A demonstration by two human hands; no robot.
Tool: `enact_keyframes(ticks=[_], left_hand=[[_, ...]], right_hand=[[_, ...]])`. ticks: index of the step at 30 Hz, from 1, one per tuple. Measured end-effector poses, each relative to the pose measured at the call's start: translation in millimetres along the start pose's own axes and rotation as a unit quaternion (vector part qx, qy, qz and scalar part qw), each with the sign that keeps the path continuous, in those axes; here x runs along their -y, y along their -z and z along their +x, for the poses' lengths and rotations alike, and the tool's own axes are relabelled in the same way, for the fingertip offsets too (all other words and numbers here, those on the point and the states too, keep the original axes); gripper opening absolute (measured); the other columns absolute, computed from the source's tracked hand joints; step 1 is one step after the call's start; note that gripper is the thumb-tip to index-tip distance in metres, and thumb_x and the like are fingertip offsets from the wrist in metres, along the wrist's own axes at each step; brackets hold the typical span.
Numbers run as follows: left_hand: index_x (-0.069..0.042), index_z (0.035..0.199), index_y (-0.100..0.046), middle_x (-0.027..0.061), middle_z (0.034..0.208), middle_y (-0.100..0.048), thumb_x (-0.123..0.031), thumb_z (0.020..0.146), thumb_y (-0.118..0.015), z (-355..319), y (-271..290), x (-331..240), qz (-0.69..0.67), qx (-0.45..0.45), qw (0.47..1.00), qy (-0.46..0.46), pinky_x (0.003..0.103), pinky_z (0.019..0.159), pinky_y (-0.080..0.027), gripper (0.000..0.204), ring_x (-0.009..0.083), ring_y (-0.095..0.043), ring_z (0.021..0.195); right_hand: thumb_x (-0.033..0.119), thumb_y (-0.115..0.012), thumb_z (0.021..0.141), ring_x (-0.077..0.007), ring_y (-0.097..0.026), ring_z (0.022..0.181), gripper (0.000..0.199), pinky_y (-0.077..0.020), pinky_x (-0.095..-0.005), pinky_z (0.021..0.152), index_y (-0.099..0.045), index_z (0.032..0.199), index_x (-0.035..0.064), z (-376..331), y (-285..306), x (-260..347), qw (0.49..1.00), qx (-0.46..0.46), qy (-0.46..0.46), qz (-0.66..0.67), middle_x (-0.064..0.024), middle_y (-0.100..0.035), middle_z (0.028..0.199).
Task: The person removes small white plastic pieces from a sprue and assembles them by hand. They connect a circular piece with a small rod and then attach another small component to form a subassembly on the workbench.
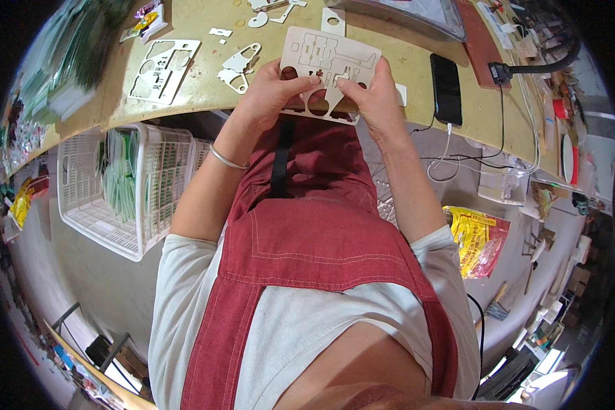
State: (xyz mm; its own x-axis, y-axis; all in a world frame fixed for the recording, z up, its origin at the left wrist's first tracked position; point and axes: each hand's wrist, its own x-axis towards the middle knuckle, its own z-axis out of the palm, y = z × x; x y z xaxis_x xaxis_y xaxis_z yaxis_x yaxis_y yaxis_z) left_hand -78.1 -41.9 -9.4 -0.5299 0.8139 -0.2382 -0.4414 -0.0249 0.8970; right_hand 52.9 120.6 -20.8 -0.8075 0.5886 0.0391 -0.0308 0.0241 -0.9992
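Observation:
Both hands hold up a thin pale sheet with die-cut outlines (352, 49) above the table's front edge. Several round and oval openings show in its lower part. My left hand (270, 92) grips its left side, thumb lying on the face. On the right side, my right hand (376, 96) pinches the sheet, its thumb near the small slots. The fingers behind the sheet are mostly hidden. On the table to the left lie another cut-out sheet (148, 83) and a loose cut piece with openings (240, 67). More loose cut-out pieces (258, 19) lie farther back.
A black phone (446, 89) with a white cable lies right of my hands. Stacked packets (68, 61) stand at the table's left. Below are a white plastic basket (143, 198) holding green packets and a yellow-red bag (477, 239). Black and white cables hang over the right edge.

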Motion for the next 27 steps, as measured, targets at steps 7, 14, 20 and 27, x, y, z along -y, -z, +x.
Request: enact_keyframes(ticks=[7, 14, 20, 27], left_hand=[[0.004, 0.115, -0.066, 0.0124, 0.103, -0.074, -0.004, 0.091, -0.075, -0.4, -0.9, -0.1, -0.008, -0.008, 1.0, 0.002, 0.032, 0.075, -0.062, 0.027, 0.0201, -0.074, 0.088], [0.004, 0.116, -0.066, 0.0125, 0.102, -0.074, -0.005, 0.091, -0.075, 2.1, 1.5, 4.0, -0.017, 0.002, 1.0, -0.011, 0.032, 0.074, -0.061, 0.028, 0.0203, -0.074, 0.087], [0.004, 0.116, -0.066, 0.013, 0.103, -0.074, -0.005, 0.091, -0.075, 0.7, 2.0, 1.6, -0.005, 0.001, 1.0, 0.0, 0.033, 0.074, -0.062, 0.028, 0.0207, -0.074, 0.088], [0.004, 0.116, -0.066, 0.0122, 0.103, -0.074, -0.004, 0.091, -0.075, -1.8, -0.9, 0.2, 0.004, -0.006, 1.0, -0.011, 0.032, 0.074, -0.061, 0.028, 0.0196, -0.074, 0.088]], right_hand=[[-0.007, -0.069, 0.087, -0.0227, -0.062, 0.12, 0.056, -0.0516, -0.0384, 0.103, -0.042, 0.136, -0.0006, -1.1, -0.1, 3.4, 1.0, 0.008, -0.008, 0.007, -0.0144, -0.062, 0.129], [-0.001, -0.075, 0.082, -0.0232, -0.064, 0.114, 0.055, -0.0524, -0.0369, 0.098, -0.045, 0.128, -0.003, -0.5, -1.9, 3.7, 1.0, -0.006, -0.005, 0.019, -0.0154, -0.064, 0.122], [0.001, -0.075, 0.081, -0.0226, -0.066, 0.109, 0.054, -0.054, -0.0364, 0.095, -0.046, 0.126, -0.0032, 2.8, -2.1, -1.3, 1.0, -0.015, -0.003, 0.005, -0.0151, -0.066, 0.118], [0.001, -0.075, 0.081, -0.0217, -0.066, 0.108, 0.052, -0.0542, -0.0351, 0.094, -0.047, 0.124, -0.004, 1.9, -9.4, 6.1, 0.999, -0.044, -0.013, -0.006, -0.015, -0.066, 0.117]])
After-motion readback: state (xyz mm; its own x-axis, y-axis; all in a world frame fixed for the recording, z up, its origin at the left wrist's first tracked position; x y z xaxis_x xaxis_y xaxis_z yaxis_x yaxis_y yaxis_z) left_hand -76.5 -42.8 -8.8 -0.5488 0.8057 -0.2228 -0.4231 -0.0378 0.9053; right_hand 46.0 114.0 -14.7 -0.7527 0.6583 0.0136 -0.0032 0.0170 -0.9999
